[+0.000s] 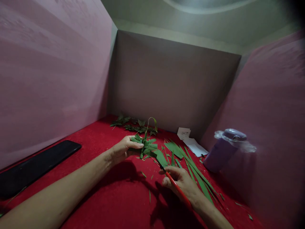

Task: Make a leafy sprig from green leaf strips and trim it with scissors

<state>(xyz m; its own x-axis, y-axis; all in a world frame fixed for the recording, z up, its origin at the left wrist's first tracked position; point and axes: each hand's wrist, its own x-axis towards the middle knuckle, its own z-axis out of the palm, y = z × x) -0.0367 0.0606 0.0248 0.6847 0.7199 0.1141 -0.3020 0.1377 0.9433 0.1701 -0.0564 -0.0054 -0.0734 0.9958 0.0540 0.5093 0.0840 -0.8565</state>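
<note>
My left hand [125, 147] pinches a folded green leaf piece [144, 145] between thumb and fingers, over the red cloth. Several short blade ends stick out from it, and a thin stem [150, 122] curls up above. In my right hand [178, 181] lies a slim tool with an orange-red handle [176, 186] and a dark tip. That tip points up and left, close to the right side of the leaf piece; whether they touch I cannot tell. Long green leaf strips [197, 173] lie beyond and right of my right hand.
A red cloth [88, 152] covers the surface, with leaf scraps about. Lobed leaves [140, 127] lie at the back. White papers [195, 147] and a purple container [220, 152] with clear plastic stand right. A black phone-like slab [40, 165] lies left. Panels enclose three sides.
</note>
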